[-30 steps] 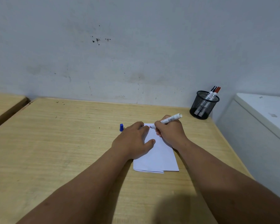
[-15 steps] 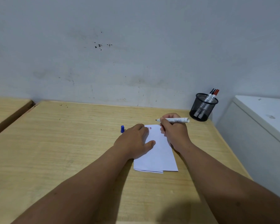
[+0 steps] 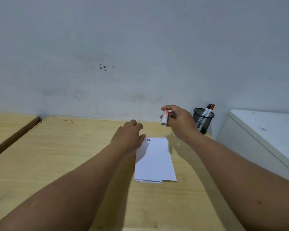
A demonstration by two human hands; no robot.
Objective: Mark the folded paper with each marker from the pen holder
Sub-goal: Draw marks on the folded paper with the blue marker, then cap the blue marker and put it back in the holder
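Observation:
A folded white paper (image 3: pixel 155 160) lies on the wooden desk (image 3: pixel 57 155), with several short marks in a row along its far edge. My right hand (image 3: pixel 178 120) is raised above the desk beyond the paper and grips a white marker (image 3: pixel 165 117), its butt end pointing toward me. My left hand (image 3: pixel 129 135) hovers at the paper's far left corner, fingers curled downward; the blue cap seen there earlier is hidden under it. A black mesh pen holder (image 3: pixel 203 120) stands at the desk's far right corner with a black-capped and a red-capped marker (image 3: pixel 210 109) in it.
A grey wall rises right behind the desk. A white cabinet (image 3: pixel 265 139) stands close to the desk's right edge. A second wooden surface (image 3: pixel 8 127) adjoins on the left across a gap.
My right hand lifted the marker off the paper and rose toward the pen holder. My left hand left the paper and slid to where the blue cap lay.

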